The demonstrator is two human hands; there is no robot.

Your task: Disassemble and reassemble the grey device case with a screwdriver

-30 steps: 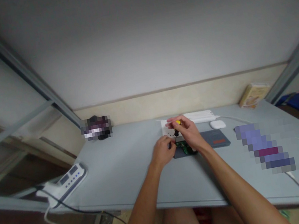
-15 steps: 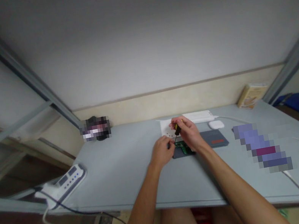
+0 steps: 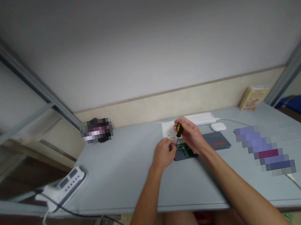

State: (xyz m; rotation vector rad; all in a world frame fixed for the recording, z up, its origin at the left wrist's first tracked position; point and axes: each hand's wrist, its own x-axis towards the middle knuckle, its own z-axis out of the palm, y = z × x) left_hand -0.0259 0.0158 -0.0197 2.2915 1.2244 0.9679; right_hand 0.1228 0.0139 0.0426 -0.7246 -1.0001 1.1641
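Note:
My right hand (image 3: 191, 136) is closed round a small screwdriver (image 3: 178, 129) with a black and yellow handle, its tip pointing down at a green circuit board (image 3: 185, 149). The board lies on a dark grey pad (image 3: 179, 156) near the middle of the grey table (image 3: 138, 176). My left hand (image 3: 163, 154) rests at the board's left edge with its fingers pinched against it. A white sheet with small dots (image 3: 169, 131) lies just behind the hands.
A dark grey case with a red mark (image 3: 216, 140) sits right of the board. Behind it are a white flat box (image 3: 201, 118) and a white mouse-like thing (image 3: 218, 126) with a cable. A white power strip (image 3: 63, 182) lies at the left edge, a book (image 3: 253, 97) at the back right.
My right hand has drawn its fingers in round the screwdriver handle and turned it slightly. The left hand has stayed at the board.

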